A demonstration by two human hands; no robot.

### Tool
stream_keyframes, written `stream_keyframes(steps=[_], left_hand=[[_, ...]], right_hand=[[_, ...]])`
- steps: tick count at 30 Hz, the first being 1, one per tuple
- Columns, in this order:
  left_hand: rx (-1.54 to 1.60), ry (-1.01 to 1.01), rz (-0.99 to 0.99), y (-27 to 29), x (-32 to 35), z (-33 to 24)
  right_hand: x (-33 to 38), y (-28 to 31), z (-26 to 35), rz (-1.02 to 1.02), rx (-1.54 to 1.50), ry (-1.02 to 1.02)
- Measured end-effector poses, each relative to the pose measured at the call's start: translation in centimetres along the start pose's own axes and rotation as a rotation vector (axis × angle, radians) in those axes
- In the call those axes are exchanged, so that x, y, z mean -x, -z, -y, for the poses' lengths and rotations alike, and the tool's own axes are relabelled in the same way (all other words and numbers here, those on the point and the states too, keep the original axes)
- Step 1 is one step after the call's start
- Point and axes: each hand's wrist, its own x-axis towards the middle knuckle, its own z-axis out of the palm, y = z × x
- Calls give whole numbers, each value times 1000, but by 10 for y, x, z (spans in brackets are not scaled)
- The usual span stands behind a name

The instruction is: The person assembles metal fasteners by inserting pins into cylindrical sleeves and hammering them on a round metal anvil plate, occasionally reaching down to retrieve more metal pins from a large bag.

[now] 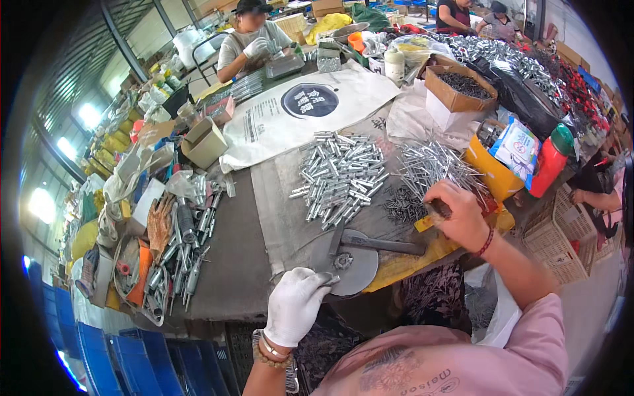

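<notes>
My left hand [294,307], in a white glove, is closed on a small silver metal sleeve [330,280] at the near left rim of a round metal plate [361,282]. A hammer [386,247] lies across that plate, its head to the left. My bare right hand [460,214] is raised above the table's right side with its fingers curled together; what they hold, if anything, is hidden. Beside it are a heap of small dark pins [404,204] and a pile of long thin metal rods [437,165]. Short silver tubes [342,175] lie heaped beyond the plate.
Metal tools and tubes [191,244] crowd the table's left, beside a brown-stained glove [160,226]. An open carton of dark screws [462,86], a yellow container [492,165] and a red bottle with a green cap [553,162] stand right. A co-worker [254,49] sits opposite.
</notes>
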Motion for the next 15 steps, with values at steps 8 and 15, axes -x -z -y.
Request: stream_keyframes(steps=[8, 15], left_hand=[[-35, 80, -60, -15, -3, 9], [16, 88, -123, -19, 7, 5]], right_hand=[[7, -78, 86, 282, -980, -427], [7, -74, 94, 224, -269, 96]])
